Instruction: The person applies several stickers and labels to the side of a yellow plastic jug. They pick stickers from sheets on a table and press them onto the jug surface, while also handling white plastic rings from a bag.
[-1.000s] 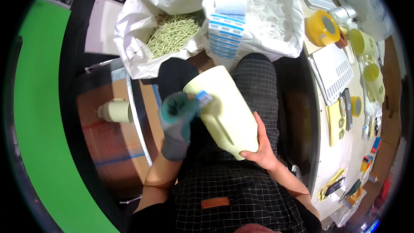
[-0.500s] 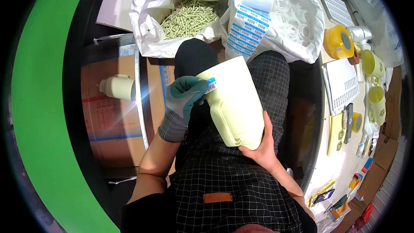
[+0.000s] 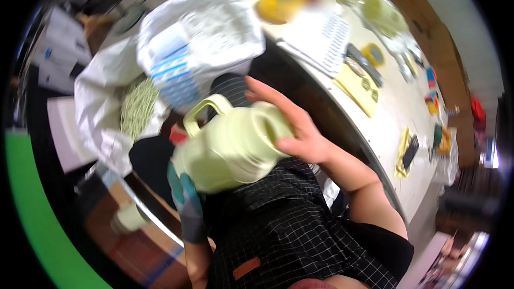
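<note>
A pale yellow-green jug (image 3: 230,147) lies tilted over my lap, its handle (image 3: 201,112) toward the bags and its open mouth facing right. My left hand (image 3: 184,195), in a grey and teal glove, holds the jug from below near its base; part of its fingers is hidden behind the jug. Bare, my right hand (image 3: 300,128) is at the mouth end, its thumb by the rim and its fingers stretched out past the neck. The small label is out of sight on the jug now. Motion blurs the picture somewhat.
A white bag of clear rings (image 3: 219,27) bears a roll of blue-and-white labels (image 3: 176,69). Beside it, another bag has thin pale green pieces (image 3: 138,109). A second jug (image 3: 128,218) lies at lower left. The table (image 3: 342,123) at right carries tape, papers and more jugs.
My view has swung to the right. The jug has turned, so its handle and mouth show now. My left hand has moved from the label to the base; my right fingers have spread.
</note>
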`<state>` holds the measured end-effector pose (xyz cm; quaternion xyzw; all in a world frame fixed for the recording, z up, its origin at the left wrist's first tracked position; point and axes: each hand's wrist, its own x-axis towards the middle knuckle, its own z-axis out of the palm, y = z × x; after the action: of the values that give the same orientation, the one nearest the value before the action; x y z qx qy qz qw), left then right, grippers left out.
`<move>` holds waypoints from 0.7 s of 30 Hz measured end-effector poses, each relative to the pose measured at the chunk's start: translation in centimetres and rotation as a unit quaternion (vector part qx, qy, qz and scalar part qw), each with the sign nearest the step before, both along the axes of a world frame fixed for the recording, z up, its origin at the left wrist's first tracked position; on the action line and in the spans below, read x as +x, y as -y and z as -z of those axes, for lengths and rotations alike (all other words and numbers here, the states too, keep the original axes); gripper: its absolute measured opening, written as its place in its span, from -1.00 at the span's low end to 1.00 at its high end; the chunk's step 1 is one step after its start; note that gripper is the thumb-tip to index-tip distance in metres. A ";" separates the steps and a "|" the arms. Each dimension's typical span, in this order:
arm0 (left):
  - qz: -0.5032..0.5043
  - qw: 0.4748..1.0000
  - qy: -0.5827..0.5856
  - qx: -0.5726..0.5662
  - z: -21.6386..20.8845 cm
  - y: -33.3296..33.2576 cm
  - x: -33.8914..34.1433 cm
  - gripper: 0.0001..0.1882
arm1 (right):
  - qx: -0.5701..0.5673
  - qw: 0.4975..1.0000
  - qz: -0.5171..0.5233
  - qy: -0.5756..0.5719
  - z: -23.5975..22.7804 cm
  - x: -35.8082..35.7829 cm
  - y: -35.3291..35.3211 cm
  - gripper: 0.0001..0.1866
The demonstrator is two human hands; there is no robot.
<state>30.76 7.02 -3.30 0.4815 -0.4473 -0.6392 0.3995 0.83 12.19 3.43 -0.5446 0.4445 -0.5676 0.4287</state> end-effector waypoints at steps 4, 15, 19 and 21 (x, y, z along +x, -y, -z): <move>0.307 0.873 0.378 -0.004 1.9 -0.6 3.5 -0.59 | 0.022 0.966 0.150 -0.211 2.3 1.7 2.6 -0.52; 0.189 0.716 0.436 -0.511 -0.9 1.2 -5.8 -0.28 | 0.068 0.896 0.358 -0.253 6.9 -6.5 2.5 -0.73; 0.218 0.727 0.408 -0.507 -2.3 4.6 -8.3 -0.45 | 0.085 0.646 0.554 -0.517 10.5 -23.1 -6.6 -0.75; 0.291 0.709 0.326 -0.553 -4.5 5.8 -14.4 -0.46 | 0.139 0.614 0.519 -0.578 11.5 -25.5 -8.8 -0.77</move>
<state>16.36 1.22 1.23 0.1983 -0.9413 -0.1653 0.2177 -24.72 20.99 -8.07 -0.3729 0.8820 -0.1944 -0.2125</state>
